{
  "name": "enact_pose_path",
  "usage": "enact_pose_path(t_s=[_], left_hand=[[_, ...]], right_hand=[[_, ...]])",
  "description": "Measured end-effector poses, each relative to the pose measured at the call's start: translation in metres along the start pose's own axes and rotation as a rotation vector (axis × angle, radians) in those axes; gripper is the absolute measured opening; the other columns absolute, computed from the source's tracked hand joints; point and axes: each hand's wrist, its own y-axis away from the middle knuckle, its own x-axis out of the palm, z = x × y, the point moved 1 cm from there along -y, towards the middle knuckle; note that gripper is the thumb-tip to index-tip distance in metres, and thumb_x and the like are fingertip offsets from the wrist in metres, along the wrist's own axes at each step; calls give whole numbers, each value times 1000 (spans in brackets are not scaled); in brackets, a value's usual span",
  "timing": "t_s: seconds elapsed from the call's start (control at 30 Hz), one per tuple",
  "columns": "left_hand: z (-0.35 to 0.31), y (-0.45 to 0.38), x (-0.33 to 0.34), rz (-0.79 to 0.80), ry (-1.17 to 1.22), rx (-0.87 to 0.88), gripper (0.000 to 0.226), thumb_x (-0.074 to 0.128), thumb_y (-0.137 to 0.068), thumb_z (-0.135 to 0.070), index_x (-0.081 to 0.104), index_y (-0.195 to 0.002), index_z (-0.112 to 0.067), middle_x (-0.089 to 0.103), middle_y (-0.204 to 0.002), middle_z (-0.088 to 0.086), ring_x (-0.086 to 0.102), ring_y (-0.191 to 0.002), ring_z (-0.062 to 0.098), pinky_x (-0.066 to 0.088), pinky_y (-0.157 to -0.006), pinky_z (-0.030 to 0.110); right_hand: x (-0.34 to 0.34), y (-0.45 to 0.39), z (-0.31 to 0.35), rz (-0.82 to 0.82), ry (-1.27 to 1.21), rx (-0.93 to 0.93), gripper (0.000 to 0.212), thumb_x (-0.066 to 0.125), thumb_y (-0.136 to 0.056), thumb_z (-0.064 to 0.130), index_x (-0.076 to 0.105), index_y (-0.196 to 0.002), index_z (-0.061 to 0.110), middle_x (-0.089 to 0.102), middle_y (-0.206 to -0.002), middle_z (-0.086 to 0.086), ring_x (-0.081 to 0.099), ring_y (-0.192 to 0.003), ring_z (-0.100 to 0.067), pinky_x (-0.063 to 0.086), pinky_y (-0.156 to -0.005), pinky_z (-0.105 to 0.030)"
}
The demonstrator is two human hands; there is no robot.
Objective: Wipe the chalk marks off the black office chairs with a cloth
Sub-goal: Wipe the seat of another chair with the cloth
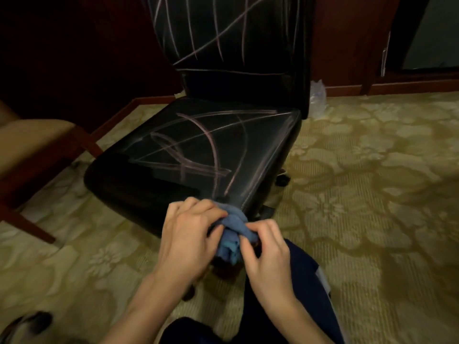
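Patterned olive carpet [360, 170] under us | black glossy chair seat [193, 150], pale chalk lines [211, 145], just beyond our hands | left hand [188, 234] and right hand [268, 256] curl around bunched blue cloth [233, 232] between them at the seat's front corner

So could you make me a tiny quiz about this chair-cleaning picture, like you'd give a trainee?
1. True or false: the chalk marks on the seat are already wiped off.
2. What is bunched between the left hand and the right hand? A) sponge B) blue cloth C) brush
3. Fill in: chalk lines also cross the chair's ____.

Key:
1. False; lines still cover the seat.
2. B, the blue cloth, held by both hands at the seat's front corner.
3. Backrest.
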Motion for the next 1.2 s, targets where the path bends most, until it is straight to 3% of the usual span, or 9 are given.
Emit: enact_pose_path(t_s=[0.13, 0.33, 0.43, 0.5, 0.57, 0.77, 0.9, 1.03, 1.2], left_hand=[[-14, -48, 10, 13, -84, -34, 18, 61, -83, -32, 70, -99, -32, 63, -93, -9, 57, -91, 18, 31, -81, 32], [-14, -78, 12, 81, -105, -9, 23, 60, -90, -32, 69, -111, -32, 64, -104, -9, 55, -101, 16, 24, -83, 28], [-2, -46, 5, 64, -81, 45, 22, 60, -81, -34, 71, -100, -32, 65, -96, -10, 58, -93, 17, 29, -82, 31], [8, -23, 1, 63, -84, 53, 26, 56, -76, -39, 72, -95, -32, 65, -92, -13, 59, -88, 16, 32, -82, 33], [17, -2, -2, 60, -62, 22, 28, 52, -77, -42, 72, -94, -33, 64, -90, -16, 59, -87, 13, 33, -83, 33], [41, 12, -7, -14, -50, -57, 29, 50, -79, -42, 74, -92, -32, 64, -88, -18, 61, -85, 13, 32, -83, 32], [33, -23, 4, 9, -61, -21, 20, 58, -79, -37, 71, -92, -32, 63, -87, -14, 59, -86, 15, 37, -81, 36], [8, -92, 29, 55, -45, 38, 21, 66, -81, -26, 73, -101, -28, 66, -95, -5, 60, -92, 21, 42, -84, 38], [-20, -140, 41, 120, -54, 72, 23, 60, -92, -30, 69, -113, -30, 63, -109, -6, 54, -104, 18, 34, -93, 33]], right_hand=[[3, -46, -15, -122, 39, 77, 10, 63, -89, 6, 62, -98, 11, 53, -98, 3, 48, -82, 3, 36, -74, -5], [11, -57, -14, -214, 16, 214, 8, 61, -92, 9, 62, -99, 12, 54, -98, 2, 51, -82, -2, 38, -70, -13], [18, -27, -7, -177, 27, 154, 9, 63, -89, 10, 62, -98, 12, 53, -98, 4, 51, -83, -2, 40, -71, -11], [25, -4, -2, -112, -2, 121, 12, 60, -88, 22, 61, -97, 15, 52, -97, 7, 53, -84, -2, 43, -70, -13], [32, 14, 3, -44, -48, 97, 19, 54, -88, 33, 61, -98, 18, 52, -96, 11, 54, -85, 0, 44, -68, -13], [47, 7, 11, 50, -31, 30, 12, 51, -90, 37, 54, -96, 28, 46, -96, 17, 53, -82, -2, 46, -66, -19], [34, -28, -2, -13, 48, 52, 9, 65, -88, 19, 57, -93, 19, 47, -95, 9, 50, -80, -3, 41, -67, -13], [9, -84, -30, -124, 147, 116, 12, 68, -83, 10, 59, -91, 12, 52, -92, -1, 51, -78, -13, 38, -68, -27], [-5, -106, -45, -216, 172, 231, 11, 66, -87, 11, 61, -97, 10, 56, -99, -3, 55, -88, -17, 43, -74, -31]])
